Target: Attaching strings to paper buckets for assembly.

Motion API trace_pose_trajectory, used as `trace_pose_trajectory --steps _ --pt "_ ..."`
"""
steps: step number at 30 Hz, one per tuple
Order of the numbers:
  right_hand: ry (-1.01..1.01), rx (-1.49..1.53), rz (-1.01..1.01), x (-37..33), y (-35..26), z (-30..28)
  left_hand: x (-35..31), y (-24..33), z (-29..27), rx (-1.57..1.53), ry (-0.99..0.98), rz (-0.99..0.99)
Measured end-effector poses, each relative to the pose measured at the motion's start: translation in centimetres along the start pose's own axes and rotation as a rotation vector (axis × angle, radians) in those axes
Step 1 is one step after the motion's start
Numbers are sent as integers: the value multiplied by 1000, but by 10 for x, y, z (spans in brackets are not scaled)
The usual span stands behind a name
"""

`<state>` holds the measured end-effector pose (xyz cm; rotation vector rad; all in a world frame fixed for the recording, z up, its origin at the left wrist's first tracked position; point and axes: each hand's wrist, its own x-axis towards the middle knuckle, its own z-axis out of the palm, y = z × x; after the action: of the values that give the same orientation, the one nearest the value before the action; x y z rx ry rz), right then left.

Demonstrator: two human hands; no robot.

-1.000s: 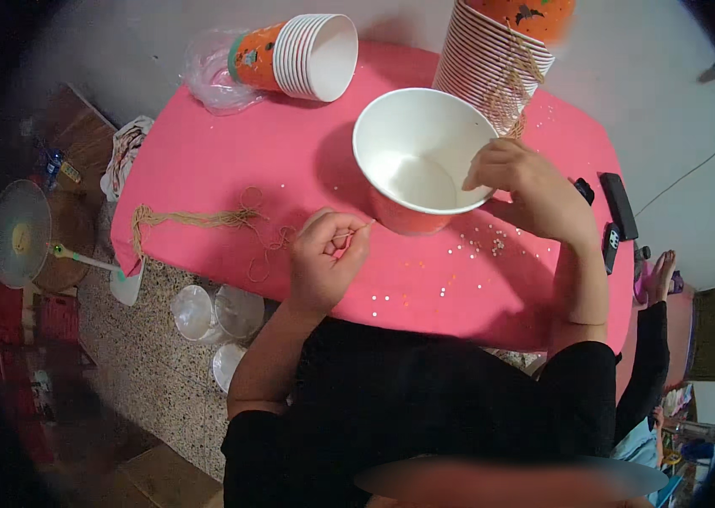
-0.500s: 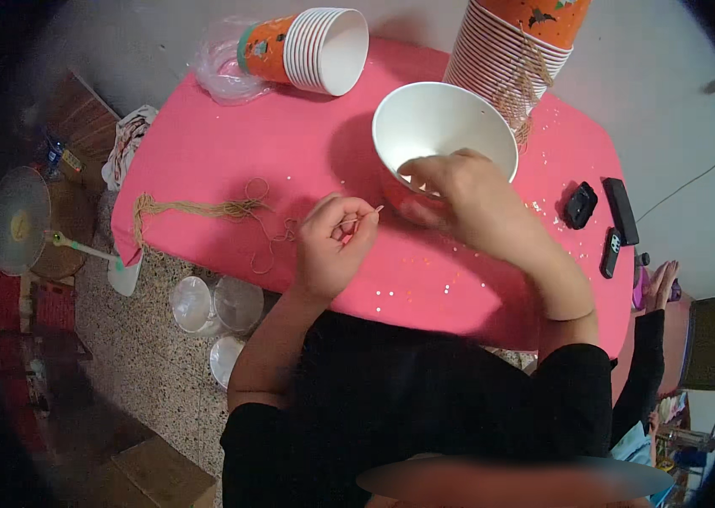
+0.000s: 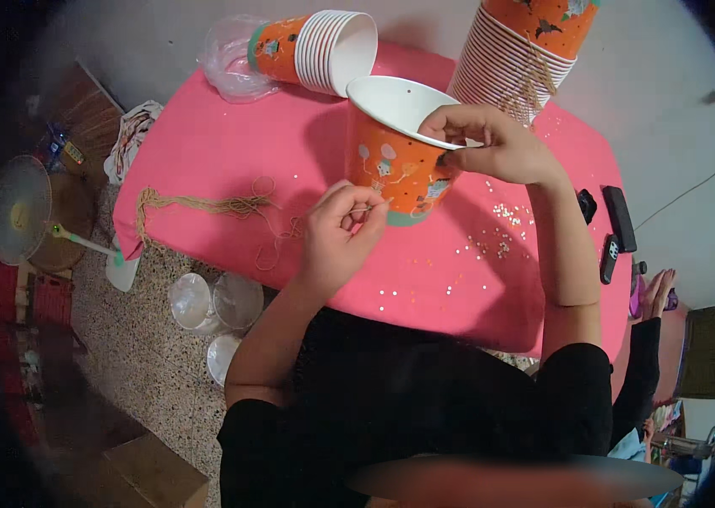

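A large orange paper bucket (image 3: 385, 162) with a white inside and Halloween pictures stands slightly tilted on the pink table. My right hand (image 3: 500, 146) grips its right rim, fingers inside and thumb against the outer wall. Just in front of the bucket, my left hand (image 3: 342, 239) pinches the end of a thin tan string between thumb and fingertips. To the left lies a bundle of tan strings (image 3: 197, 206), with loose loops trailing toward my left hand.
Nested buckets (image 3: 315, 52) lie on their side near a clear plastic bag (image 3: 235, 61). Another tall stack (image 3: 497, 72) has strings hanging on it. Small pale discs (image 3: 510, 222) are scattered at right, near a black remote-like object (image 3: 618, 218). Another person's legs (image 3: 641, 356) show at far right.
My right hand has come up from the bucket's inside to its right rim. The bucket has turned and shifted left, showing its orange side. My left hand stays nearly in place with the string.
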<state>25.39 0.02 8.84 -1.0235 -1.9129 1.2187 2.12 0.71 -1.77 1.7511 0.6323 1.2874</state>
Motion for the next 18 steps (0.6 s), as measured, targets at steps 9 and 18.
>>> trace_pose_trajectory --steps 9,18 --pt "-10 -132 -48 -2 -3 1 3 -1 7 62 -45 8" --pt "59 -62 48 -5 2 -2 6 -4 8 59 -9 11"
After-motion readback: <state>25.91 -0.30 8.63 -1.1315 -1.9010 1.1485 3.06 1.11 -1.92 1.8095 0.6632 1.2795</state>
